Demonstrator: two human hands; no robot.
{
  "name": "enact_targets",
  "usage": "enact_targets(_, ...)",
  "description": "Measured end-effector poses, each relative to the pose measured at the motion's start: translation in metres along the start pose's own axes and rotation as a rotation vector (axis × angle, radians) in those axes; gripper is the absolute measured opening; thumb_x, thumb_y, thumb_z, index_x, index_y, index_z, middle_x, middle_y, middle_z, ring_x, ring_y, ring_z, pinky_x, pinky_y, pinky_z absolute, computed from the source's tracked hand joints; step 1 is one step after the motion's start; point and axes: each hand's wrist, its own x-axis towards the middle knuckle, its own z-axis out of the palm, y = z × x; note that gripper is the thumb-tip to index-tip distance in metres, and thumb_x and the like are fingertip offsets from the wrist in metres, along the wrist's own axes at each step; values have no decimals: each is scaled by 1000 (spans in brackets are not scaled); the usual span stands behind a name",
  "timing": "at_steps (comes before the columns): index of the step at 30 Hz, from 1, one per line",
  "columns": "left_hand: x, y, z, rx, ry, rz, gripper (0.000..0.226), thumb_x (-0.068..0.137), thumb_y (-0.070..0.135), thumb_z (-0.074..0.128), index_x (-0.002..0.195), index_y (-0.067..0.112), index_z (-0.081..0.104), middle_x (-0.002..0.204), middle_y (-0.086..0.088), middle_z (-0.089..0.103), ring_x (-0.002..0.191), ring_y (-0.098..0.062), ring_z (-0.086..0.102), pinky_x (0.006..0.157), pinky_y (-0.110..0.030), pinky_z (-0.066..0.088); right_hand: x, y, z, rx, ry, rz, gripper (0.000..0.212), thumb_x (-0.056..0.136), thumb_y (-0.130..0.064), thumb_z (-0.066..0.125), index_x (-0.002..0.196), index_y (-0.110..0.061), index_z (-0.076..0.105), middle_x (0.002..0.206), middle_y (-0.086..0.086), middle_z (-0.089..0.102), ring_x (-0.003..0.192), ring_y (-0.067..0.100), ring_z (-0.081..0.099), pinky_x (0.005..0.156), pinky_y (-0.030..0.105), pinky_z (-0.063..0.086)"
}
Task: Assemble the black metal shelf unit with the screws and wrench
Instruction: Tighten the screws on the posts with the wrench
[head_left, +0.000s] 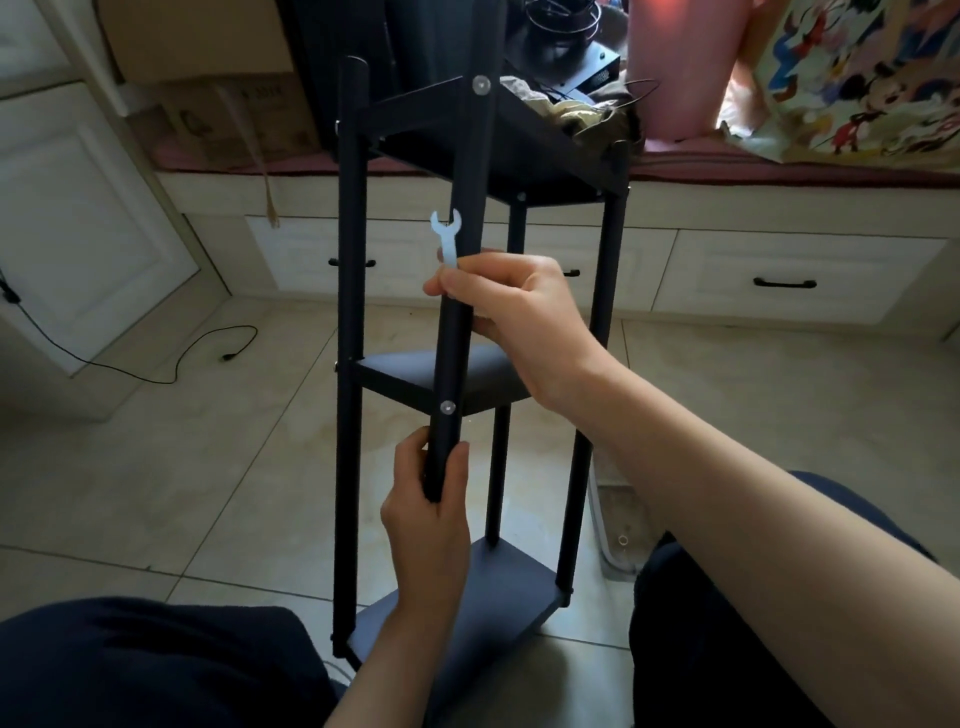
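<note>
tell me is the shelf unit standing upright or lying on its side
Upright. The shelf unit stands on the tiled floor, posts vertical and three shelves level, steadied by the left hand and right hand.

Near pole (457, 332) top cut by frame edge; wrench (448, 240) handle hidden in right hand (524, 317).

A single wide-angle view looks from the person's head, forward and down, close over both forearms. The knees (156, 670) fill the near corners, so the person sits low on the tiled floor (208, 467). The black shelf unit (457, 322) stands upright in the centre, at arm's length. Farther off, the view reaches a white drawer bench (779, 270) across the far side, and straight lines bend toward the edges.
</note>
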Motion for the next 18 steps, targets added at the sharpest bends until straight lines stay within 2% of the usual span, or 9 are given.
enact_targets(2, 4, -2, -2, 3, 16, -9, 25, 89, 59, 57, 104, 39, 60, 65, 1, 52, 56, -24, 48, 50, -40, 43, -1, -1, -4, -63, -35, 26, 14, 91, -16, 65, 84, -19, 77, 96, -6, 75, 100, 6, 66, 96, 34, 51)
enact_targets(5, 7, -1, -3, 2, 38, -9, 28, 87, 59, 57, 106, 40, 64, 64, -1, 53, 55, -28, 50, 49, -42, 44, -4, 1, -12, -144, 22, 67, 11, 89, -18, 67, 83, -21, 76, 86, -15, 73, 86, -9, 63, 82, 22, 46)
enact_targets(7, 7, 1, -3, -6, 40, -3, 22, 88, 58, 57, 103, 45, 66, 63, -4, 51, 54, -31, 48, 48, -43, 45, -8, 6, -17, -215, 47, 85, 12, 90, -20, 66, 84, -19, 76, 86, -14, 71, 86, -7, 63, 80, 22, 45)
enact_targets(9, 9, 3, -2, -21, 41, -11, 17, 88, 56, 58, 101, 50, 67, 63, -6, 50, 55, -34, 47, 47, -44, 45, -15, 12, -20, -310, 3, 114, 14, 91, -22, 64, 86, -18, 76, 87, -10, 70, 86, -2, 63, 77, 21, 44)
enact_targets(11, 12, 4, -3, -30, 51, -23, 16, 88, 56, 59, 101, 50, 68, 64, -6, 51, 55, -33, 48, 48, -43, 45, -22, 19, -20, -361, -65, 173, 15, 92, -26, 63, 86, -21, 76, 79, -11, 68, 76, -5, 61, 72, 18, 43)
enact_targets(13, 16, 4, -4, -34, 59, -15, 24, 88, 56, 59, 105, 42, 70, 63, -1, 52, 55, -30, 49, 48, -41, 44, -29, 27, -21, -388, -92, 238, 17, 93, -28, 63, 84, -23, 76, 70, -12, 63, 64, -5, 57, 70, 20, 44)
enact_targets(15, 19, 3, -5, -30, 58, 4, 36, 91, 58, 58, 110, 30, 70, 64, 3, 54, 55, -26, 51, 49, -41, 45, -34, 36, -23, -423, -119, 270, 18, 93, -29, 63, 84, -23, 77, 68, -10, 61, 62, -1, 55, 68, 23, 44)
enact_targets(18, 18, 4, -7, -16, 46, 37, 42, 91, 59, 56, 113, 26, 70, 67, 7, 58, 56, -20, 55, 50, -36, 48, -42, 44, -25, -532, -197, 305, 18, 94, -30, 63, 83, -25, 76, 66, -9, 60, 56, -2, 54, 56, 13, 42)
